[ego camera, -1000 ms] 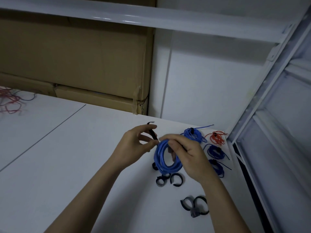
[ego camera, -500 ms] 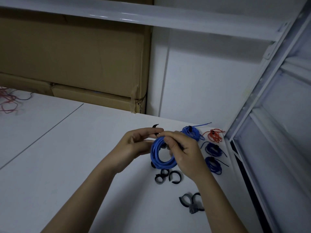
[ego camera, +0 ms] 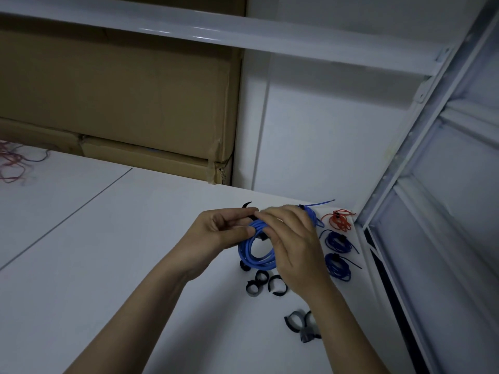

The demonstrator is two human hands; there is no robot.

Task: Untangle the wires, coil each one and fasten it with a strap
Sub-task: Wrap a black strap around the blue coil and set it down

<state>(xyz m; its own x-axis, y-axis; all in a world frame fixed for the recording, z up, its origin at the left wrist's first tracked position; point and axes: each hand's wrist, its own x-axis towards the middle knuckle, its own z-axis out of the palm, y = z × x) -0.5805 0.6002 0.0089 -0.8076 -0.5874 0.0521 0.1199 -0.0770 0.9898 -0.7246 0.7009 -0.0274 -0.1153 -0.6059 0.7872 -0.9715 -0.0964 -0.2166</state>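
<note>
Above the white surface (ego camera: 108, 265), near its far right corner, the two hands are meeting around a light blue wire coil (ego camera: 256, 252). The left hand (ego camera: 216, 233) is holding the coil at its upper left edge, with the thumb pressing against the wire and the other fingers (ego camera: 237, 213) curling over toward a black strap (ego camera: 248, 205), whose free tip is sticking up just behind them. The right hand (ego camera: 294, 247) is covering the right side of the coil, its fingers bending down and pinching the top of the coil where the strap is passing; how far the strap is wrapped I cannot tell, because the fingers are hiding it. The lower part of the coil is hanging free between both wrists.

Just beside the right hand, toward the corner, finished coils are lying on the surface: another light blue coil (ego camera: 310, 214) with a loose end pointing away, a red coil (ego camera: 339, 220), and two dark blue coils (ego camera: 337, 241) (ego camera: 339, 267), each with a dark band on it. Under the hands, loose black straps (ego camera: 266, 283) are lying curled in rings, and a grey strap bundle (ego camera: 299, 323) is resting nearer to the person, partly behind the right forearm. At the far left edge, tangled red wires (ego camera: 12, 163) are lying well apart from everything. Cardboard boxes (ego camera: 121, 103) are standing behind the surface.
</note>
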